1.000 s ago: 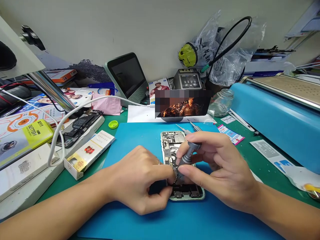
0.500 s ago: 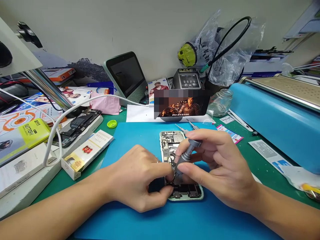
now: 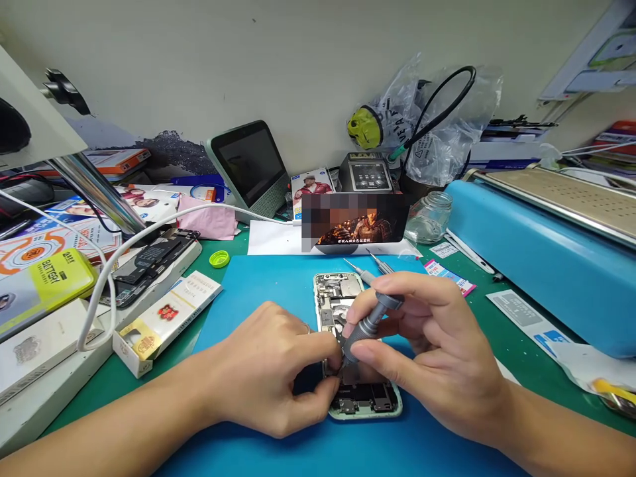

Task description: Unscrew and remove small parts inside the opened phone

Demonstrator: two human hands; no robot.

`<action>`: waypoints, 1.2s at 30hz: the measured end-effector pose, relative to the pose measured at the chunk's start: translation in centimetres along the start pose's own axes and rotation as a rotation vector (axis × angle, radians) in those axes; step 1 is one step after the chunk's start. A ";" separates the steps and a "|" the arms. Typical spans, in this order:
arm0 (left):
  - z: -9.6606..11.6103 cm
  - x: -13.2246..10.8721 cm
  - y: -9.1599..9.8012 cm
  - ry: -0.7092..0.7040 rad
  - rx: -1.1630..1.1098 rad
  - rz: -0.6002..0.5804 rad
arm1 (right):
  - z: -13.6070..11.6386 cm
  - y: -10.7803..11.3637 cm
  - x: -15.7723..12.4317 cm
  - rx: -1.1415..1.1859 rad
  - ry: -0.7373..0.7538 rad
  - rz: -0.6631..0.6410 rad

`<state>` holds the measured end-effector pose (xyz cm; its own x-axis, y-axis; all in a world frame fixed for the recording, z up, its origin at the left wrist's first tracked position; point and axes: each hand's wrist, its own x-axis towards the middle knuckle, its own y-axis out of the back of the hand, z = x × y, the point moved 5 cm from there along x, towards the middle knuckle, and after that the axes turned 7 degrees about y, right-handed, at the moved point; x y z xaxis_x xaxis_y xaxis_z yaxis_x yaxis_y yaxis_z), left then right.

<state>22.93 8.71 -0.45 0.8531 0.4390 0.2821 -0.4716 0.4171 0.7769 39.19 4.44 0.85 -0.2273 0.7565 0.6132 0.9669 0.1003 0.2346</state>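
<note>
An opened smartphone (image 3: pixel 365 397) with a pale green frame lies on the blue mat, its inner parts exposed. My left hand (image 3: pixel 278 371) is closed at the phone's left edge, with curled index finger and thumb against it; the fingertips are partly hidden. My right hand (image 3: pixel 437 358) grips a grey precision screwdriver (image 3: pixel 370 323) between thumb and fingers. The screwdriver slants down to the left over the phone's lower middle, close to my left index finger. Its tip is hard to make out. Two more screwdrivers (image 3: pixel 358 270) lie just beyond the phone's top edge.
A propped phone (image 3: pixel 368 222) playing a video stands behind the blue mat (image 3: pixel 248 285). To the left are a cigarette box (image 3: pixel 169 318), a white cable (image 3: pixel 106 285) and another opened phone (image 3: pixel 149 262). A blue machine (image 3: pixel 536 265) and a glass jar (image 3: pixel 431 215) stand right.
The view has tilted up a little, so everything sits lower in the picture. Both hands keep their places at the phone, and the screwdriver leans slightly more.
</note>
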 end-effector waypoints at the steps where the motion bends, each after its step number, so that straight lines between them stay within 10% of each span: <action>1: 0.0 -0.1 0.0 -0.002 0.001 -0.003 | -0.1 -0.1 0.0 -0.006 0.013 -0.006; 15: 0.1 0.1 0.1 -0.043 -0.019 0.046 | -1.5 0.7 0.0 -0.086 0.164 0.040; 24: -1.7 -0.4 5.4 0.243 0.089 0.308 | -1.5 1.6 0.9 -0.161 0.176 0.178; 36: -5.0 -0.4 4.4 0.440 0.172 0.226 | -1.3 1.0 -0.2 -0.235 0.247 -0.042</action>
<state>19.43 14.36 0.06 0.5424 0.8112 0.2185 -0.5577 0.1531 0.8158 40.08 3.56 1.95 -0.3154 0.5727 0.7567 0.9096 -0.0449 0.4131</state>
